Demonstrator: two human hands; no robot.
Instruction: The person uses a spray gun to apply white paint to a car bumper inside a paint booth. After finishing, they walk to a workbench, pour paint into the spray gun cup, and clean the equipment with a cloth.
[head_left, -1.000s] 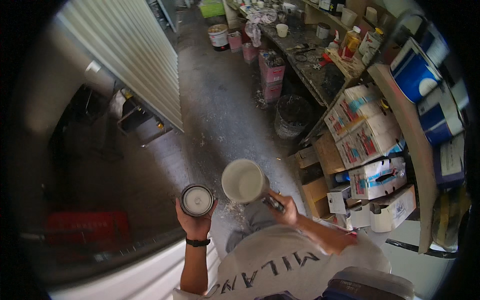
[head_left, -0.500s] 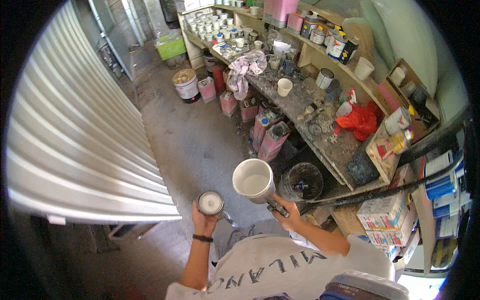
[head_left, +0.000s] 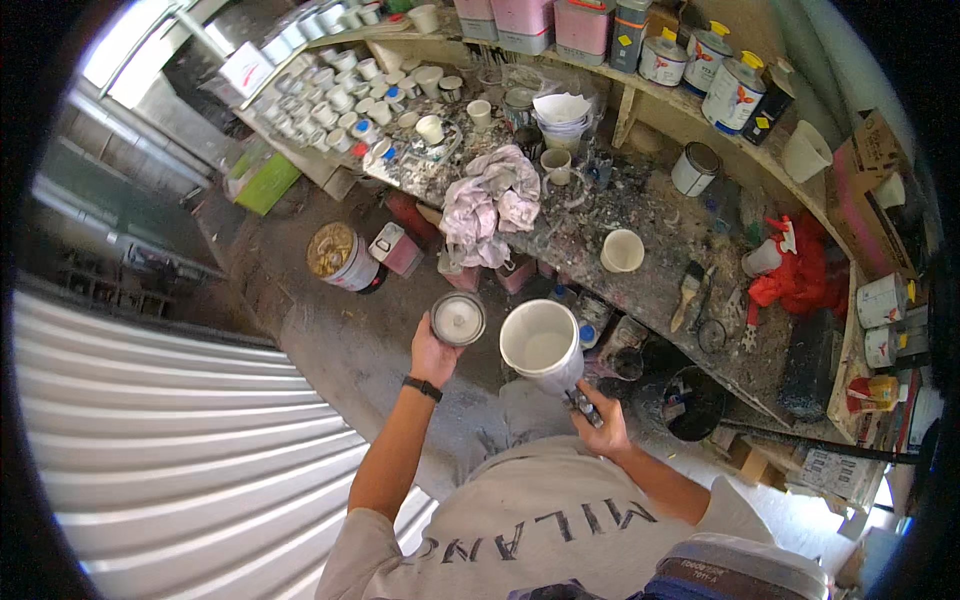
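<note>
My left hand (head_left: 436,355), a dark band at its wrist, is closed around a small round tin (head_left: 459,319) with a grey rim and whitish inside. To its right, my right hand (head_left: 604,432) grips the dark metal handle of what looks like a spray gun (head_left: 582,405). Above that handle sits a large white cup (head_left: 541,342), tilted so its open mouth shows a pale interior. The tin and the cup are held apart, in front of the workbench's (head_left: 640,300) near edge. Most of the gun's body is hidden beneath the cup.
On the stained bench lie a crumpled cloth (head_left: 490,205), a cream cup (head_left: 622,251), a brush (head_left: 688,292) and a red rag (head_left: 800,280). Many small cups crowd the far left. A dark bin (head_left: 695,402) and a pail (head_left: 342,256) stand below. Corrugated metal (head_left: 190,430) borders the left.
My view has turned and come nearer the bench. Both hands still hold the same things, and the tin now sits higher in view, closer to the cup.
</note>
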